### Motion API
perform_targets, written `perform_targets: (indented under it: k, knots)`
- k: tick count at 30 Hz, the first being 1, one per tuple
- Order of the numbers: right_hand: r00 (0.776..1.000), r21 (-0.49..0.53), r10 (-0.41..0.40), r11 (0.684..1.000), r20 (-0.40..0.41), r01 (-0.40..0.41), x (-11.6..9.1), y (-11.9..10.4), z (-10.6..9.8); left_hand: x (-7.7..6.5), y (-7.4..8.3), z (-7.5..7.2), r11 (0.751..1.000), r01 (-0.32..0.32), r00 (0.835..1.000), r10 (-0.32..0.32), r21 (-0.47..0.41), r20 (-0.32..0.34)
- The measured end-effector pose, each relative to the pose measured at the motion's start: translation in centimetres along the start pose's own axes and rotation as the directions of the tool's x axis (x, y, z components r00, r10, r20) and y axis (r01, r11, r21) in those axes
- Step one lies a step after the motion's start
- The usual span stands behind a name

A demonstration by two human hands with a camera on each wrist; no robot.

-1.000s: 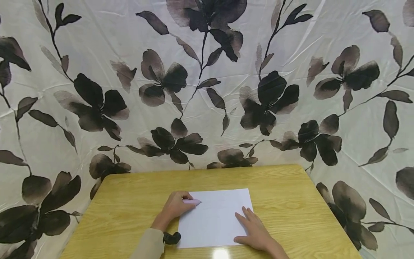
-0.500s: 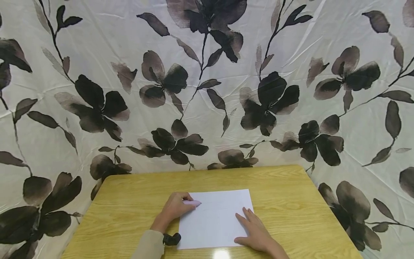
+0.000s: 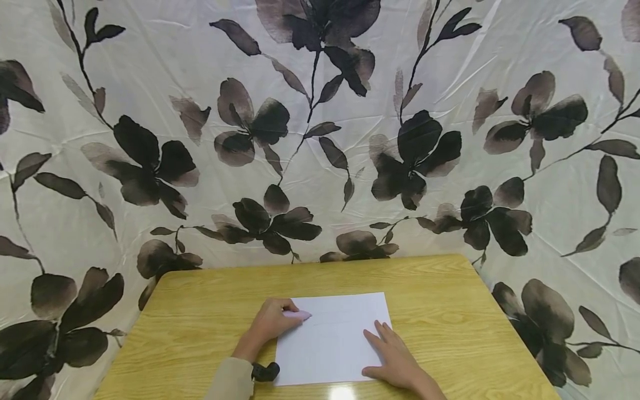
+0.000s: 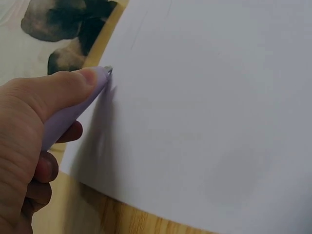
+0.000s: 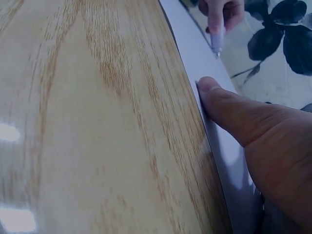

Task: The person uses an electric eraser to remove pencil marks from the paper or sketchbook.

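Note:
In the head view a white sheet of paper [image 3: 332,350] lies on the wooden table. My left hand [image 3: 267,322] holds a slim lavender utility knife [image 3: 297,315] over the sheet's upper left part. The left wrist view shows the thumb pressed along the knife's lavender body [image 4: 73,109], with the fingers curled beneath it. Its small metal tip [image 4: 109,69] points onto the paper near the edge. Across the sheet, my right hand [image 3: 392,355] rests with spread fingers on the right edge; in the right wrist view its thumb [image 5: 219,100] lies flat along the paper's border.
The yellow wood-grain table [image 3: 450,311] extends around the sheet on all sides. Behind it hangs a pale cloth [image 3: 350,183] with dark flowers. Faint thin lines [image 4: 140,27] mark the paper near its edge. A black wrist strap [image 3: 265,371] sits at the left sleeve.

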State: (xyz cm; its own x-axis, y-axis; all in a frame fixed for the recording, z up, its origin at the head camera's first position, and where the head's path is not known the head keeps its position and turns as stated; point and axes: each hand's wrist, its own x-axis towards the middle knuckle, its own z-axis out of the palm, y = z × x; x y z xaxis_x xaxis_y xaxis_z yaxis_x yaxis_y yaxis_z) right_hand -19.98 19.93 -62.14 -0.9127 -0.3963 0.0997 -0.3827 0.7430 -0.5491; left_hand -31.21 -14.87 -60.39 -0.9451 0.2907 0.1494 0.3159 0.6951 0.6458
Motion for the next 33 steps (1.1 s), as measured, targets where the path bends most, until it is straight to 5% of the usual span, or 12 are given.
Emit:
perform_targets:
  k: [33]
  knots:
    - [1.0, -0.007, 0.002, 1.0, -0.002, -0.002, -0.05, -0.21, -0.2, -0.39, 0.81, 0.12, 0.999, 0.032, 0.999, -0.032, 0.018, -0.034]
